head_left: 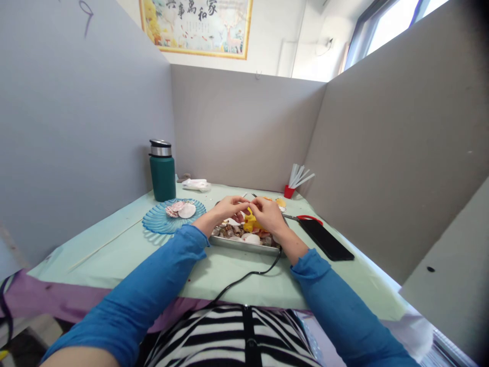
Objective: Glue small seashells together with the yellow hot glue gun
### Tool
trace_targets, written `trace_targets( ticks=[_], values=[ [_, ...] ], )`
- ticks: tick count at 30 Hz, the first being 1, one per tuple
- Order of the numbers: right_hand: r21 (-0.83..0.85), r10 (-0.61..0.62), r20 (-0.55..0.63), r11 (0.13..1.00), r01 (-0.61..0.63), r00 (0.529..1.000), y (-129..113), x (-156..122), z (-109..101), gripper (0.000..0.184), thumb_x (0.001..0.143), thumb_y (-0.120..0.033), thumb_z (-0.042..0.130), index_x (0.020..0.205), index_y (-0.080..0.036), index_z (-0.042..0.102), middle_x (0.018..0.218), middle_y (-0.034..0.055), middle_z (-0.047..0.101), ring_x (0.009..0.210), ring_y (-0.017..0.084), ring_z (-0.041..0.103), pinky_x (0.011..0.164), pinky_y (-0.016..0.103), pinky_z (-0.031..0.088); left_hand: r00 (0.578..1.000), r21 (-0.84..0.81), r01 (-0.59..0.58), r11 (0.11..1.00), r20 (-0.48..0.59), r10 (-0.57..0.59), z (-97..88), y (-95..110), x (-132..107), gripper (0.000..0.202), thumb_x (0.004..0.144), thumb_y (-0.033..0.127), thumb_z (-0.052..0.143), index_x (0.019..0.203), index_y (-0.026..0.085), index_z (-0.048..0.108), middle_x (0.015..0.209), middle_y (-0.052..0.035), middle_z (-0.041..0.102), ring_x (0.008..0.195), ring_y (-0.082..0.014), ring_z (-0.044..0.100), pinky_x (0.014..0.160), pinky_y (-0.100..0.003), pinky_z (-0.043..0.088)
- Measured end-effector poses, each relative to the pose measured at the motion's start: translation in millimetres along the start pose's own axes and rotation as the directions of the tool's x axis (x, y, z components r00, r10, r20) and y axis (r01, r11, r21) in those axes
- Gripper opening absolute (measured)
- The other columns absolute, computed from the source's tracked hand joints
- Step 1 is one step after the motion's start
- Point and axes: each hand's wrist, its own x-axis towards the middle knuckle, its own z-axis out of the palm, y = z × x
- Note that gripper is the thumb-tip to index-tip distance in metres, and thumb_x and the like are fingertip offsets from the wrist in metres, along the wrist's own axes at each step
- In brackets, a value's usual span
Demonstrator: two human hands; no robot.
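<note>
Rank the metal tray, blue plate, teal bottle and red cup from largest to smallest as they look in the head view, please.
1. Metal tray, though partly hidden.
2. Blue plate and teal bottle: too close to rank; the plate looks wider, the bottle taller.
3. Red cup, clearly smallest.

Bright daylight seems to enter from the upper right, where the window (pixel 389 33) is blown out to white. The right-hand partition (pixel 401 137) looks dull and shaded, the left-hand partition (pixel 84 137) paler and bluish. A soft, blue-tinted shadow edges the glass plate (pixel 153 219). Wide-angle distortion stretches the sleeves (pixel 141 300); the upper right corner darkens to black, and fine detail in the metal tray (pixel 248 246) is soft
</note>
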Motion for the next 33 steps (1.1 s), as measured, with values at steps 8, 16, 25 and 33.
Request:
trace_targets(
  ticks=[8, 16, 25, 33],
  values=[
    [0.022, 0.001, 0.011, 1.000, -0.001, 1.000, -1.6, 0.0, -1.1, 0.026, 0.087, -0.036, 0.052, 0.077, -0.019, 0.068, 0.069, 0.0017, 0.068, 0.061, 0.013, 0.056, 0.058, 0.023, 0.034, 1.000, 0.006, -0.002, 1.000, 0.031, 0.002, -1.2, -1.6, 1.0, 0.034, 0.072, 0.038, 0.072, 0.091, 0.011, 0.062, 0.082, -0.0062, 0.068, 0.050, -0.0089, 0.059, 0.056, -0.027, 0.051],
    [0.015, 0.004, 0.018, 1.000, -0.004, 1.000, -1.6, -0.2, -1.0, 0.024, 0.086, -0.033, 0.052, 0.077, -0.019, 0.069, 0.068, 0.0014, 0.067, 0.061, 0.013, 0.055, 0.058, 0.024, 0.033, 1.000, -0.014, -0.012, 1.000, 0.025, 0.012, -0.7, -1.8, 1.7, 0.028, 0.075, 0.034, 0.069, 0.091, 0.011, 0.065, 0.082, -0.0064, 0.069, 0.052, -0.0088, 0.059, 0.056, -0.026, 0.051],
    [0.000, -0.010, 0.012, 1.000, 0.010, 1.000, -1.1, -0.2, -0.2, 0.023, 0.086, -0.032, 0.052, 0.077, -0.018, 0.068, 0.068, 0.0016, 0.067, 0.061, 0.013, 0.054, 0.059, 0.024, 0.033, 1.000, -0.028, -0.004, 1.000, 0.030, 0.005, 0.5, 0.8, 0.1, 0.029, 0.078, 0.036, 0.067, 0.095, 0.012, 0.067, 0.081, -0.0067, 0.070, 0.052, -0.0086, 0.060, 0.055, -0.023, 0.051],
    [0.010, 0.004, 0.016, 1.000, -0.005, 1.000, -1.9, -0.7, -0.7, 0.023, 0.086, -0.033, 0.052, 0.076, -0.019, 0.068, 0.067, 0.0011, 0.066, 0.061, 0.013, 0.054, 0.058, 0.024, 0.033, 1.000, -0.028, 0.008, 1.000, 0.016, -0.008, 2.4, 3.1, -0.9, 0.023, 0.082, 0.030, 0.062, 0.094, 0.012, 0.067, 0.080, -0.0061, 0.070, 0.049, -0.0088, 0.060, 0.054, -0.024, 0.051]
  ],
)
